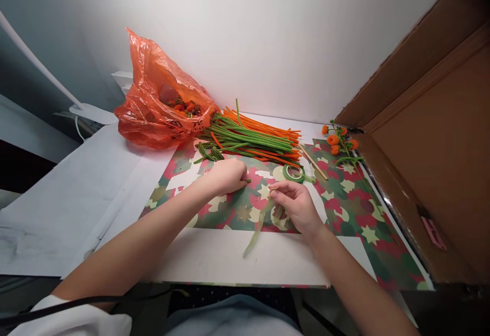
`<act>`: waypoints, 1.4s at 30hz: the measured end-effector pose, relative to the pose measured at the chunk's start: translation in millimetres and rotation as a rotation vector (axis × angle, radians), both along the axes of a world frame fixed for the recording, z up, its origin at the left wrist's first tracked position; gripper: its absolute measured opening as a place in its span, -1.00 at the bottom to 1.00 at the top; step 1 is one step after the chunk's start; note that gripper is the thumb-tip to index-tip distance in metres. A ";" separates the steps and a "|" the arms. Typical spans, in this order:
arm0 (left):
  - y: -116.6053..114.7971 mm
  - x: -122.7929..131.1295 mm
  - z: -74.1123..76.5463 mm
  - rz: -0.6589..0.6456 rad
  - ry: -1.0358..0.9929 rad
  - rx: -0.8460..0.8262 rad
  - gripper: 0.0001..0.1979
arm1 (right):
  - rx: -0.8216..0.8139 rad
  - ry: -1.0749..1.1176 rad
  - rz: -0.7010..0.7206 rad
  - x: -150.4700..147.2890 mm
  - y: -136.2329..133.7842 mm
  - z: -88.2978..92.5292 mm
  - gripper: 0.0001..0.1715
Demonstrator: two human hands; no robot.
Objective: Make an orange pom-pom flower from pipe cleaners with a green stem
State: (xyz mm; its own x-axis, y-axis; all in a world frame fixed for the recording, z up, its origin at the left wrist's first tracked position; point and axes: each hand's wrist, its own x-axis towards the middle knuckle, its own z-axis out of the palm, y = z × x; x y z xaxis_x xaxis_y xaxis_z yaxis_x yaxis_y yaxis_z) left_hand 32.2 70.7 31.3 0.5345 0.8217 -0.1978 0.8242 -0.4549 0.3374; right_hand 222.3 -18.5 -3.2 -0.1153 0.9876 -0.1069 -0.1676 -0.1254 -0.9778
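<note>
My left hand (pixel 231 175) is closed, knuckles up, over the camouflage-patterned sheet (pixel 237 212). A short dark green piece (pixel 248 181) sticks out from its fingertips; most of it is hidden. My right hand (pixel 294 202) pinches a strip of pale green floral tape (pixel 257 231), which hangs down towards the front. Just behind the right hand lies a roll of green floral tape (pixel 294 173). Several bent green pipe cleaner pieces (pixel 209 153) rest beyond my left hand. A bundle of green pipe cleaners (pixel 252 139) and orange pipe cleaners (pixel 268 127) lies at the back.
An orange plastic bag (pixel 156 96) with orange flower pieces inside stands at the back left. A thin wooden stick (pixel 314 162) lies right of the bundle. Orange pipe cleaner flowers (pixel 337 142) are near the cardboard wall (pixel 429 137). A pink cutter (pixel 432 230) lies on the right.
</note>
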 end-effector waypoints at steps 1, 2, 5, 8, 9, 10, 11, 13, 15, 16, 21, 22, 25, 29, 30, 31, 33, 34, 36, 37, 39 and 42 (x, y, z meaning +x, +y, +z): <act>1.8 0.4 3.2 -0.021 -0.025 -0.010 -0.81 | -0.006 -0.004 0.001 0.2 0.2 -0.3 -0.73; 2.6 -0.5 7.4 -0.034 -0.073 -0.016 -0.82 | -0.013 -0.005 0.001 0.3 0.5 -0.3 -0.72; -3.0 -8.5 20.8 0.075 -0.389 -0.034 -0.73 | -0.032 0.002 0.006 0.0 0.9 2.4 -0.72; -17.8 -17.6 24.7 0.229 -0.766 -0.303 -0.69 | 0.005 0.019 0.017 -1.4 -0.2 8.4 -0.75; -23.4 -19.8 22.9 0.257 -0.852 -0.380 -0.69 | 0.021 0.029 0.026 -2.2 -1.0 10.6 -0.77; -28.9 -21.3 19.8 0.301 -0.915 -0.420 -0.69 | 0.031 0.042 0.036 -3.2 -1.8 12.6 -0.79; -34.2 -22.1 15.7 0.328 -0.949 -0.466 -0.69 | 0.032 0.058 0.050 -4.5 -2.7 14.2 -0.80; -44.0 -21.3 6.5 0.368 -1.054 -0.509 -0.70 | 0.020 0.094 0.085 -8.1 -4.6 16.1 -0.83; -53.0 -17.6 -1.6 0.364 -1.160 -0.476 -0.72 | 0.012 0.132 0.105 -13.0 -6.4 16.0 -0.84; -57.4 -15.0 -4.7 0.374 -1.196 -0.444 -0.73 | 0.012 0.147 0.107 -15.7 -7.3 15.5 -0.84; -74.8 -0.3 -12.4 0.411 -1.310 -0.378 -0.80 | -0.048 0.108 0.025 -25.7 -9.6 12.2 -0.79; -76.9 1.9 -13.3 0.409 -1.323 -0.370 -0.79 | -0.061 0.089 -0.007 -26.2 -9.5 12.0 -0.77; -80.4 6.2 -15.6 0.406 -1.298 -0.408 -0.75 | -0.065 0.048 -0.080 -25.6 -9.0 11.6 -0.72; -80.7 8.7 -14.5 0.503 -1.193 -0.583 -0.70 | -0.044 0.089 -0.112 -23.0 -8.3 12.6 -0.54; -80.5 9.2 -13.2 0.528 -1.170 -0.631 -0.70 | -0.047 0.094 -0.118 -22.4 -8.1 13.3 -0.48; -80.3 9.7 -11.7 0.547 -1.152 -0.670 -0.71 | -0.054 0.092 -0.120 -21.8 -7.8 14.1 -0.43; -80.1 10.9 -8.5 0.559 -1.125 -0.710 -0.74 | -0.073 0.075 -0.115 -20.8 -7.4 15.8 -0.38; -80.1 11.4 -7.2 0.556 -1.113 -0.712 -0.76 | -0.078 0.067 -0.109 -20.3 -7.3 16.5 -0.37; -80.3 12.3 -5.5 0.543 -1.091 -0.706 -0.80 | -0.074 0.036 -0.096 -19.6 -7.4 17.2 -0.38; -80.5 12.7 -5.4 0.537 -1.083 -0.707 -0.83 | -0.069 0.012 -0.094 -19.4 -7.5 17.2 -0.40; -81.2 13.5 -6.3 0.525 -1.073 -0.708 -0.89 | -0.061 -0.041 -0.094 -19.0 -8.1 16.7 -0.43; -82.4 15.2 -9.4 0.487 -1.054 -0.683 -0.95 | -0.048 -0.078 -0.091 -18.9 -8.9 15.6 -0.48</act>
State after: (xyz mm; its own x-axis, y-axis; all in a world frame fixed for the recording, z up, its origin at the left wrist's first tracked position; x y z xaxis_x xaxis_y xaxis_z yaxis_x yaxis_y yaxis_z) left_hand 47.4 -11.7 21.9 0.3684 0.8730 -0.3197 0.0621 0.3200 0.9454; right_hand 203.5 -27.4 12.3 -0.0145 0.9871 -0.1596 -0.1045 -0.1602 -0.9815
